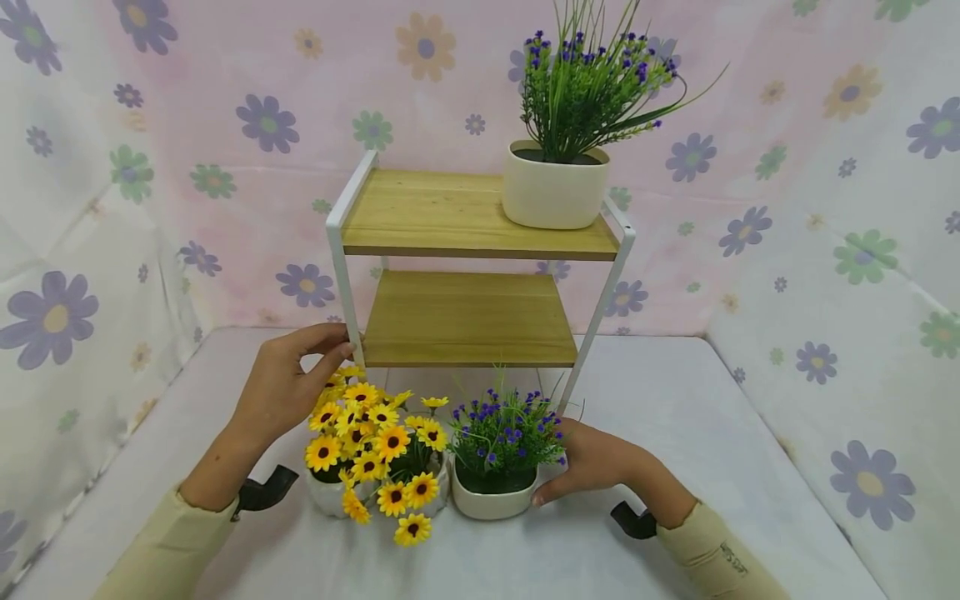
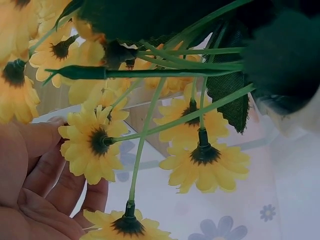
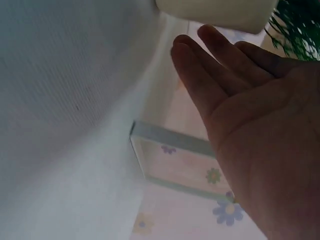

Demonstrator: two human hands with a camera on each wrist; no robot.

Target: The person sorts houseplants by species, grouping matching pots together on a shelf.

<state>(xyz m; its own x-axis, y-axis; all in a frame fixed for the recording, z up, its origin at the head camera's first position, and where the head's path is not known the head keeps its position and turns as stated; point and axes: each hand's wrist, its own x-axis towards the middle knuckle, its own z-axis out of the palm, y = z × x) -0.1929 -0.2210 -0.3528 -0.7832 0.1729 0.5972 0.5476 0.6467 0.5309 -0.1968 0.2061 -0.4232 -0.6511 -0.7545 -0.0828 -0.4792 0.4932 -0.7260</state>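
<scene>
My left hand pinches the left front leg of a two-tier wooden shelf with white metal sides. Close below that hand are yellow artificial daisies in whitish pots; in the left wrist view their blooms partly cover the fingers. On the right, my right hand is beside a small cream pot of purple flowers. Its fingers are nearly straight in the right wrist view, by the pot's side; whether they touch it, I cannot tell.
A larger cream pot with purple flowers and tall grass stands on the right of the top tier. White cloth covers the table. Flower-patterned fabric hangs behind and along both sides.
</scene>
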